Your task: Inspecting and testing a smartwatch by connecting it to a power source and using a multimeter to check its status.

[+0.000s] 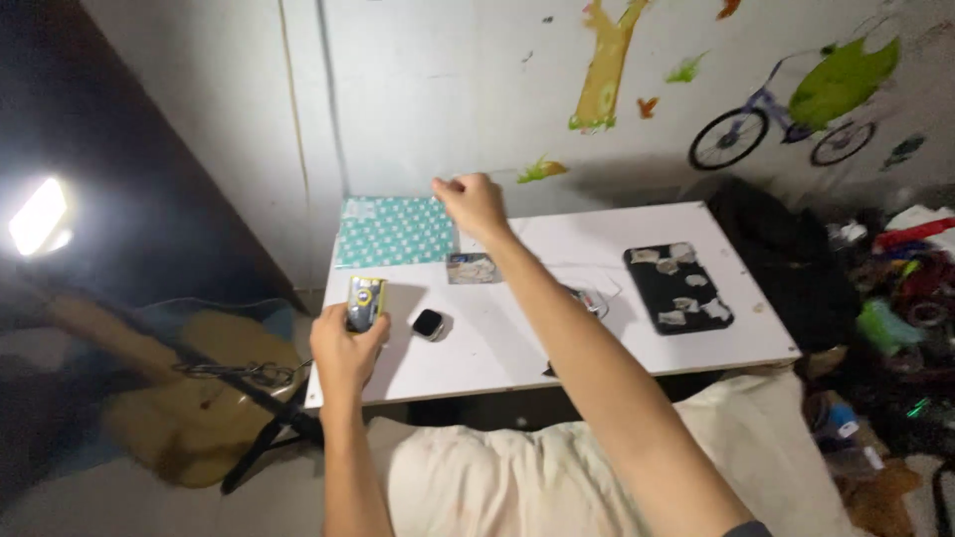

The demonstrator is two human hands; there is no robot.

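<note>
My left hand grips a small yellow-and-black gadget over the near left part of the white table. My right hand reaches to the far edge and its fingers are closed at the upper right corner of a teal dotted sheet that leans against the wall. Whether the fingers pinch the sheet is unclear. A small black square object lies just right of the left hand. A small picture card sits under my right forearm.
A black patterned case lies on the table's right side. A small clear item with a thin cable sits beside my right forearm. A guitar on a stand is at the left, a bright lamp beyond it. Clutter fills the right.
</note>
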